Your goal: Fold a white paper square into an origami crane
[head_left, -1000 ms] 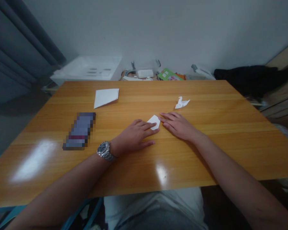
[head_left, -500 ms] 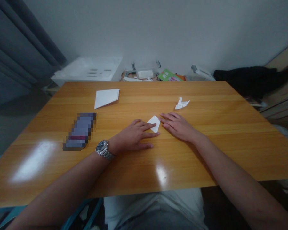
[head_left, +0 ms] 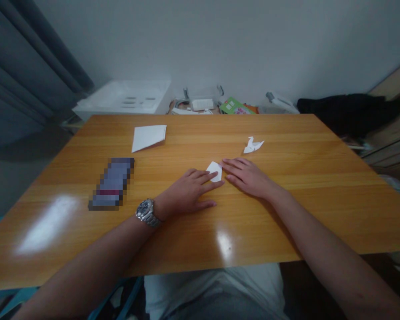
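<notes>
A small folded piece of white paper (head_left: 215, 168) lies flat on the wooden table (head_left: 186, 240), between my two hands. My left hand (head_left: 195, 189), with a metal watch (head_left: 147, 212) at its wrist, rests with fingers spread and a fingertip pressing on the paper. On the other side, my right hand (head_left: 245, 175) lies with fingers stretched out, its fingertips at the paper's right edge. Just beyond the right hand stands a white folded paper bird (head_left: 253, 145).
A larger white folded sheet (head_left: 148, 137) lies at the back left. Nearer on the left is a blurred-out, phone-shaped object (head_left: 113, 183). Behind the table are a white plastic tray (head_left: 116, 100), a green booklet (head_left: 235, 106) and dark cloth (head_left: 346, 111).
My left hand has slid slightly to the right across the paper. The right hand stays nearly where it was, and the other things have not moved on the table.
</notes>
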Demonstrator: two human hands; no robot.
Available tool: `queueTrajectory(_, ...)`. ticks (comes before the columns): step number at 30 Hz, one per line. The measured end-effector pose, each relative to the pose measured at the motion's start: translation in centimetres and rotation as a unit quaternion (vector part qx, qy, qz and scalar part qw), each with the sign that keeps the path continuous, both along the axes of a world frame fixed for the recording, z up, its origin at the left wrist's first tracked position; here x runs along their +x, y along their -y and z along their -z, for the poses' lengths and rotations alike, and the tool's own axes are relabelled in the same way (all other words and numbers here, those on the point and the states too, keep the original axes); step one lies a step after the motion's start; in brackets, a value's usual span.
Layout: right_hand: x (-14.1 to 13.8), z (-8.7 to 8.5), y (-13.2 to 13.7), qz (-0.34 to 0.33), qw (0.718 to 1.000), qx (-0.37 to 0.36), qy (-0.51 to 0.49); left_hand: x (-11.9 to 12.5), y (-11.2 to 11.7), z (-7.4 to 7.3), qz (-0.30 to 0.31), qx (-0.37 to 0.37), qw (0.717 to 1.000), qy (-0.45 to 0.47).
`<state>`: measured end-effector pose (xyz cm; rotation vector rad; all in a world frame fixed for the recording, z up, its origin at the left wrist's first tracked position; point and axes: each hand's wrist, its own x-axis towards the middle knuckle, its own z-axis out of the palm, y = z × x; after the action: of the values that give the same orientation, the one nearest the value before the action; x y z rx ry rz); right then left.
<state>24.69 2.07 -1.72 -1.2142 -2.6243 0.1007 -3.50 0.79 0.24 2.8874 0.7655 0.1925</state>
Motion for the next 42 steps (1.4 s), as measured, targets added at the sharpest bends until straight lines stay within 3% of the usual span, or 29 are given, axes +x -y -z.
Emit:
queueTrajectory(7,-0.2,-0.4,0.2,-0.018,1.0,-0.009,-0.023,0.4,0.4,-0.2,-0.009,0.008,1.0,0.016)
queueTrajectory(17,-0.5,-0.3,0.4,-0.021,0.999,-0.016,-0.03,-0.3,-1.2,0.2,-0.042,0.021,0.996,0.07)
queueTrajectory(24,-0.5,-0.1,0.4,-0.02,0.999,-0.015,-0.043,-0.4,-1.4,0.7,-0.04,0.022,0.997,0.062)
queueTrajectory(42,-1.2,-0.5,0.6,-0.061,0.994,-0.014,-0.088,0.1,-0.9,0.1,-0.058,0.049,0.996,0.05)
